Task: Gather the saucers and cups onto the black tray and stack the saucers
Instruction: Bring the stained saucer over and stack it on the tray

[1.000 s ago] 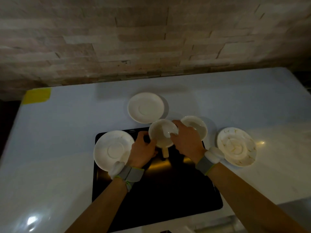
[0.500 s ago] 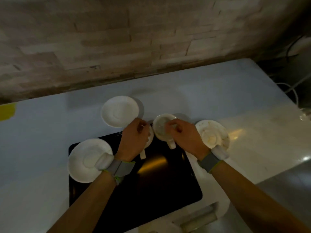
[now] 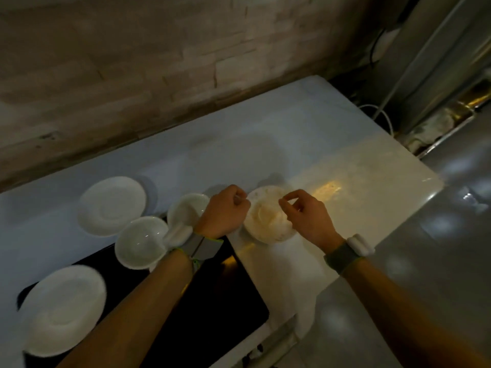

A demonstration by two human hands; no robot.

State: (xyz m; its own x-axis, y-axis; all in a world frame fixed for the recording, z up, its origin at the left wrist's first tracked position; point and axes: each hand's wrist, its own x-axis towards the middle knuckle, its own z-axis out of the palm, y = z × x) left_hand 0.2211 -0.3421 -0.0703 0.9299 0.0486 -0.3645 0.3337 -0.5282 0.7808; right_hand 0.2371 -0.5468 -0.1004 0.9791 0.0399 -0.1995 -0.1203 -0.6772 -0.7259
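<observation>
The black tray (image 3: 228, 304) lies at the near left of the white counter. A white saucer (image 3: 63, 309) rests on its left part. Two white cups (image 3: 140, 243) (image 3: 186, 212) stand side by side at the tray's far edge. Another white saucer (image 3: 113, 205) sits on the counter beyond the tray. A stained saucer (image 3: 268, 224) lies on the counter just right of the tray's far corner. My left hand (image 3: 225, 211) pinches its left rim and my right hand (image 3: 305, 216) pinches its right rim. Blur hides whether the saucer is lifted.
A stone-brick wall (image 3: 159, 75) runs behind the counter. The counter's right edge (image 3: 414, 208) drops to a grey floor (image 3: 438, 261). White cables (image 3: 382, 120) and metal trim lie at the far right corner.
Both hands have let go of the two cups, now on the tray's far edge, and moved right to the stained saucer. The view has swung right.
</observation>
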